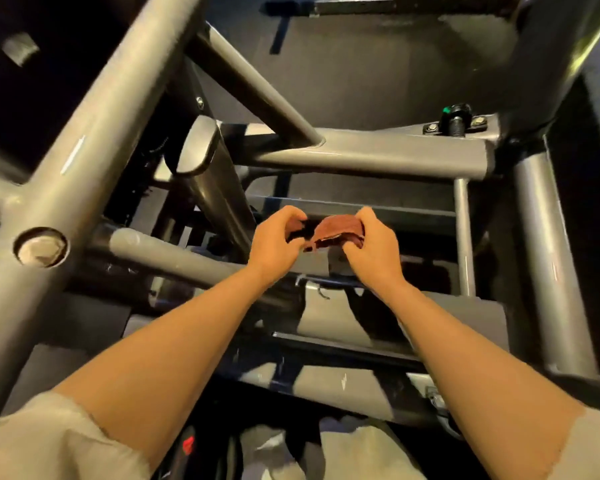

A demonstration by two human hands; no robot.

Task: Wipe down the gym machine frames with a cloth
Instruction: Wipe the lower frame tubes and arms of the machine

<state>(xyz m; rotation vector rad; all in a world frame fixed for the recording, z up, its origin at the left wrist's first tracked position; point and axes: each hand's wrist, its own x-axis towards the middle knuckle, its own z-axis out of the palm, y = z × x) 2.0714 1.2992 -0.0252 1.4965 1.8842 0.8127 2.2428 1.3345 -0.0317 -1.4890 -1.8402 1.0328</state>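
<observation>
diagonal frame tube [84, 161] crowding left, crossbar [368, 155] ahead, open gap beneath it

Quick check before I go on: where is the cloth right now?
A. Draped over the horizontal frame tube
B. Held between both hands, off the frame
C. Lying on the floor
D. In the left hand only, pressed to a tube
B: the reddish cloth is pinched between the left hand and right hand, in front of the grey frame and not pressed against any tube.
</observation>
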